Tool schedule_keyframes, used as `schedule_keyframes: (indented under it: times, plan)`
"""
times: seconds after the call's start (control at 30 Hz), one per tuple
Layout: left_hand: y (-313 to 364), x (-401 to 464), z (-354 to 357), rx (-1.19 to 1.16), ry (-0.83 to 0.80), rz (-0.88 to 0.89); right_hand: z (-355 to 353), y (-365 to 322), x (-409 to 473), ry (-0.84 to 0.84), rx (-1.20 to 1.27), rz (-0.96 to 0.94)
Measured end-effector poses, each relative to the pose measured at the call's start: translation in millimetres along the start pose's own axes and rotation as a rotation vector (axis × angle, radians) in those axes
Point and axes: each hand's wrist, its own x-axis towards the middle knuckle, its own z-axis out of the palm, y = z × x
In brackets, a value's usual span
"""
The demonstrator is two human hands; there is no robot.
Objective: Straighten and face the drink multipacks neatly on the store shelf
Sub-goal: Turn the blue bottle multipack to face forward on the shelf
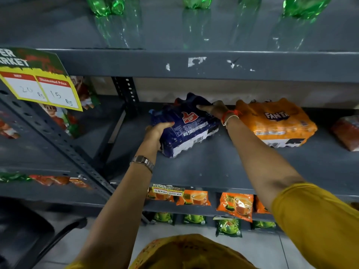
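A dark blue Thums Up multipack [186,123] lies skewed on the grey middle shelf [213,166], its front corner turned toward the shelf's left. My left hand [156,133] grips its near left edge, thumb on top. My right hand [215,109] clasps its far right corner. Right of it, an orange Fanta multipack [279,123] lies flat with the logo facing up, close to my right wrist but apart from the blue pack. A red pack [347,131] is cut off at the right edge.
Green bottles [108,6] stand on the shelf above. A yellow price sign [38,82] hangs at the left by a perforated upright [68,150]. Orange and green sachets [236,205] fill the lower shelves. The front half of the middle shelf is bare.
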Motion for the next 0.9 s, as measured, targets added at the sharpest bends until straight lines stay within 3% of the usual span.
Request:
schedule_keyframes:
  times: [0.13, 0.43, 0.6, 0.77, 0.9]
  plan:
    - [-0.3, -5.3, -1.1, -0.024, -0.014, -0.011, 5.2, 18.6, 26.7, -0.141, -0.102, 0.04]
    - [-3.8, -17.7, -5.3, 0.066, -0.016, 0.156, 2.2, 52.8, 0.4, 0.102, 0.08, 0.016]
    - [5.6, -20.7, -12.4, 0.213, -0.006, 0.339, 17.3, 80.2, -26.3, 0.236, 0.24, -0.11]
    - [-9.4, -8.0, -36.7, 0.408, 0.059, 0.517, 37.1, 97.3, -56.3, 0.242, 0.275, -0.222]
    - [-39.8, -18.4, -52.8, 0.379, 0.068, 0.597, 50.4, 120.1, -68.8, 0.146, 0.266, -0.324]
